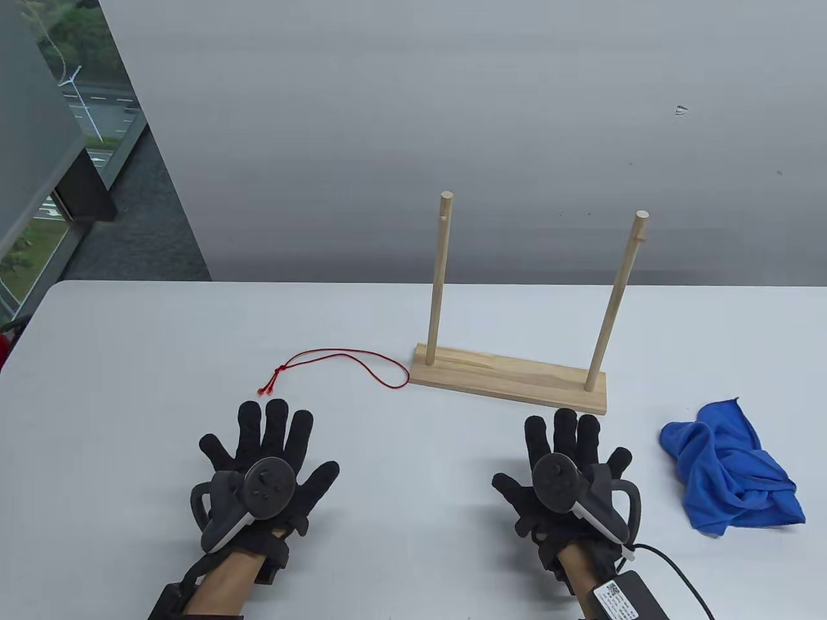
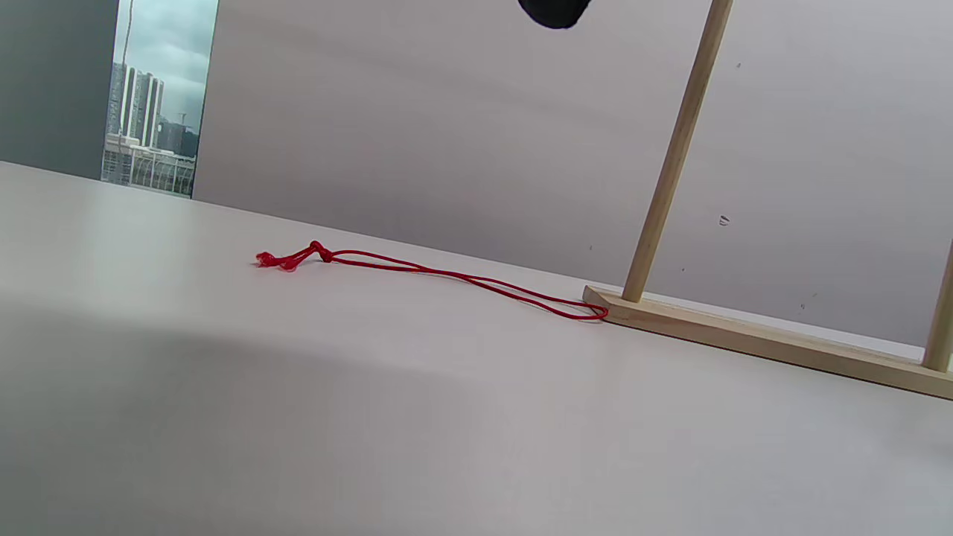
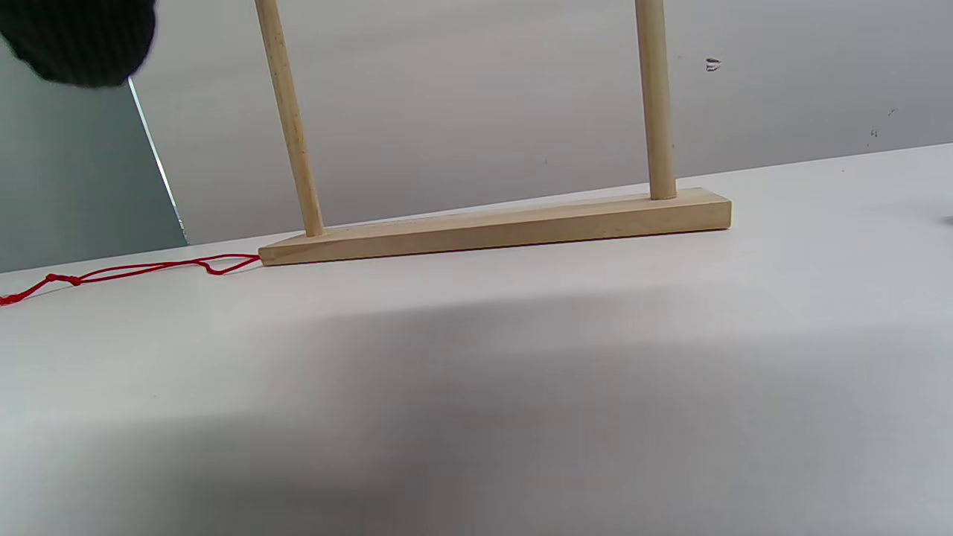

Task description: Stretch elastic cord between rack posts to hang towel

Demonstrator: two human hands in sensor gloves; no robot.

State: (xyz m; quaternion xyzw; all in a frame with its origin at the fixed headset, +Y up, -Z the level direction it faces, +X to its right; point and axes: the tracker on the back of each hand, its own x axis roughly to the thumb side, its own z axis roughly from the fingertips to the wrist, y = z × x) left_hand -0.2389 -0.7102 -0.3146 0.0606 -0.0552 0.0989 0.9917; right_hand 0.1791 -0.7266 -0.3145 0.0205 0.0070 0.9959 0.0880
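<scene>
A wooden rack (image 1: pixel 510 381) with two upright posts, left post (image 1: pixel 439 278) and right post (image 1: pixel 617 300), stands mid-table. A red elastic cord loop (image 1: pixel 342 365) lies flat to the left of the rack base, knotted end toward my left hand; it also shows in the left wrist view (image 2: pixel 447 275) and the right wrist view (image 3: pixel 141 269). A crumpled blue towel (image 1: pixel 730 468) lies at the right. My left hand (image 1: pixel 268 445) rests flat, fingers spread, just below the cord's knot. My right hand (image 1: pixel 568 452) rests flat, fingers spread, in front of the rack base. Both hands are empty.
The white table (image 1: pixel 129 361) runs to a grey wall behind the rack. A black cable (image 1: pixel 678 568) trails from my right wrist at the bottom edge. A window lies beyond the table's far left corner.
</scene>
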